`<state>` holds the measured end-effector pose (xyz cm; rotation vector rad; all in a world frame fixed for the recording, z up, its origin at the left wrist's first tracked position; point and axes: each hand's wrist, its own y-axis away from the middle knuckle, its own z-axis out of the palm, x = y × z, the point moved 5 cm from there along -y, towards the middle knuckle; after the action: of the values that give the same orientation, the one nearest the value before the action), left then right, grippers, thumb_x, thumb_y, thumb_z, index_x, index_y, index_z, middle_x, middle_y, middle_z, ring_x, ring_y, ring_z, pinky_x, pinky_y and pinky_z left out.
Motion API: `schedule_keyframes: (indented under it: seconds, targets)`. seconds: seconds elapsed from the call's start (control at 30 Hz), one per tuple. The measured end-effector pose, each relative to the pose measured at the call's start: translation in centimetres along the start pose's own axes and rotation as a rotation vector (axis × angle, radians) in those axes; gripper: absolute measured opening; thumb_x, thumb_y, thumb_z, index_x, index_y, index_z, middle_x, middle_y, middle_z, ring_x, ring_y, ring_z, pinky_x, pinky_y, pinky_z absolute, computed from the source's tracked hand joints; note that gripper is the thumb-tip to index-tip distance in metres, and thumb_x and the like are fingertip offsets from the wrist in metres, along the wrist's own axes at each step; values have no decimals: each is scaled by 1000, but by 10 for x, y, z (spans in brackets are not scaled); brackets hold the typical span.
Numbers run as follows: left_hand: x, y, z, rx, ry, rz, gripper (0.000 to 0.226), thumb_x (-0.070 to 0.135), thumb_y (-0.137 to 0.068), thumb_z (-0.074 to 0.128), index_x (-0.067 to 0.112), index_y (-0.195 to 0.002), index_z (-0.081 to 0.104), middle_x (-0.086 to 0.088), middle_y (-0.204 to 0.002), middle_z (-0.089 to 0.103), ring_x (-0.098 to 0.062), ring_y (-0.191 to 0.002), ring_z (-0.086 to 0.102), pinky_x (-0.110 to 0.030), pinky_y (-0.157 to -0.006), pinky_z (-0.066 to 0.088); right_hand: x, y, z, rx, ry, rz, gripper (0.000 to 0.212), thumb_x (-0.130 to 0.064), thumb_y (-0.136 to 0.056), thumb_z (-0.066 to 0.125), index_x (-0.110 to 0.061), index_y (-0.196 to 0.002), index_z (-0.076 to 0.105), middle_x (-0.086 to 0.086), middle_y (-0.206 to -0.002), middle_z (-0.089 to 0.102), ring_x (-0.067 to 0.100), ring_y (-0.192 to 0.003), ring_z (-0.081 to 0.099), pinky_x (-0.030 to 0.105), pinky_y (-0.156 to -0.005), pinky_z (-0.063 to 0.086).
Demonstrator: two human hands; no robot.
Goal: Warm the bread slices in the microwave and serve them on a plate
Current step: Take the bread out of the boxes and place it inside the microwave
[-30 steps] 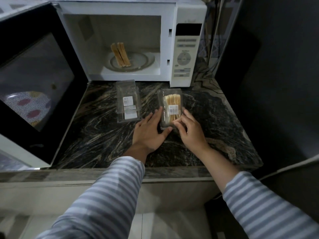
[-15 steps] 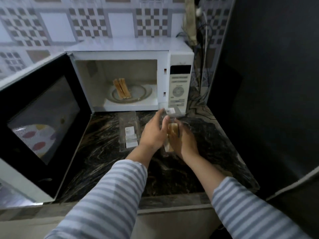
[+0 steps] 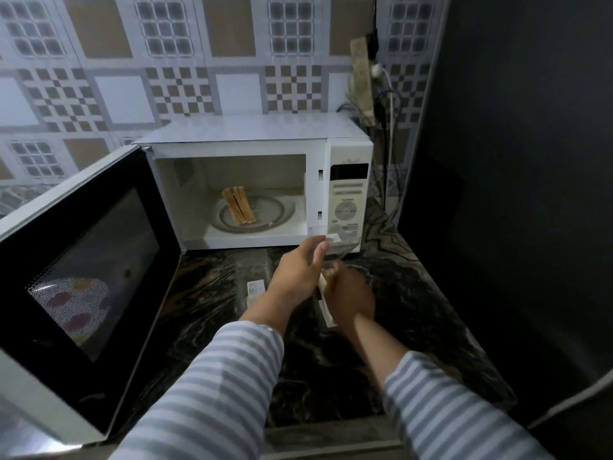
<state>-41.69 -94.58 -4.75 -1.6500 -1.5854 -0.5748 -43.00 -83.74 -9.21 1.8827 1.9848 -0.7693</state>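
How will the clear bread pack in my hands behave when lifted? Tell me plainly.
Probably light and flimsy: the clear pack's thin lid lifts open in the left hand. Likely slippery, being glossy plastic. Its bread may spill unless the right hand steadies it.

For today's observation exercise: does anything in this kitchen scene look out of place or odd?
Nothing is spilled or broken. One oddity: the bread slices stand on edge, leaning together on the glass plate inside the open microwave, not lying flat.

A home kitchen: microwave on marble counter, patterned wall tiles
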Motion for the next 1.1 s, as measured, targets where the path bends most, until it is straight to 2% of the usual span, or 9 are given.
schedule_keyframes:
  seconds: [0.13,0.23,0.33,0.5,0.57,0.67,0.8,0.93,1.1]
  targets:
    - [3,4,3,-19,42,-10,41,41,-100,37,23,-135,48,-6,-130,59,-19,-120,53,-20,-88,34,7,11,-26,21,-52,63,31,-22,-95,49,-28,-125,56,2,-121,62,22,-109,59,28,-82,44]
    - [4,16,6,-1,30,10,40,37,-101,39,22,-136,48,-5,-131,59,-16,-120,52,-15,-85,32,22,33,-48,81,-30,62,40,-14,-89,57,-30,-126,56,0,-121,62,22,-110,59,31,-86,49]
    - [2,35,14,-8,11,68,37,31,-100,44,20,-135,50,-1,-127,60,-7,-110,53,-13,-82,34,44,53,-63,74,-44,55,37,-23,-86,63,-32,-122,58,-2,-114,66,20,-104,62,31,-82,53]
    - [-18,61,38,24,-59,128,24,24,-93,57,17,-117,61,-1,-111,66,-18,-102,61,-21,-82,43,80,74,-81,92,-88,110,35,-23,-85,64,-30,-119,59,0,-110,67,21,-102,63,32,-81,53]
    - [-29,70,49,14,-80,126,20,21,-92,60,18,-112,62,0,-120,63,-17,-112,58,-20,-87,42,86,79,-86,84,-88,118,36,-22,-85,64,-30,-119,58,0,-110,67,21,-101,62,30,-78,51]
    - [-39,79,61,-6,-147,123,19,15,-92,59,16,-111,63,-4,-137,53,-15,-132,44,-15,-96,33,90,80,-93,90,-101,113,36,-21,-85,65,-29,-120,59,0,-110,67,20,-100,62,28,-75,49]
    - [-38,84,66,-20,-212,148,19,12,-93,58,12,-111,65,-1,-142,48,-15,-132,43,-10,-88,29,83,77,-108,93,-107,61,37,-21,-85,65,-28,-121,59,-2,-109,67,19,-100,62,25,-74,47]
    - [-39,84,65,-37,-224,107,22,19,-93,59,15,-114,65,-7,-146,44,-18,-138,36,-19,-102,30,63,67,-122,80,-134,-5,37,-20,-83,66,-28,-119,61,-1,-107,67,20,-98,63,34,-79,54]
    - [-20,83,45,0,-215,74,28,23,-95,55,14,-121,60,-10,-135,54,-24,-130,46,-24,-101,35,25,48,-139,43,-141,-77,33,-20,-83,68,-28,-114,62,-3,-100,63,21,-93,62,31,-75,53]
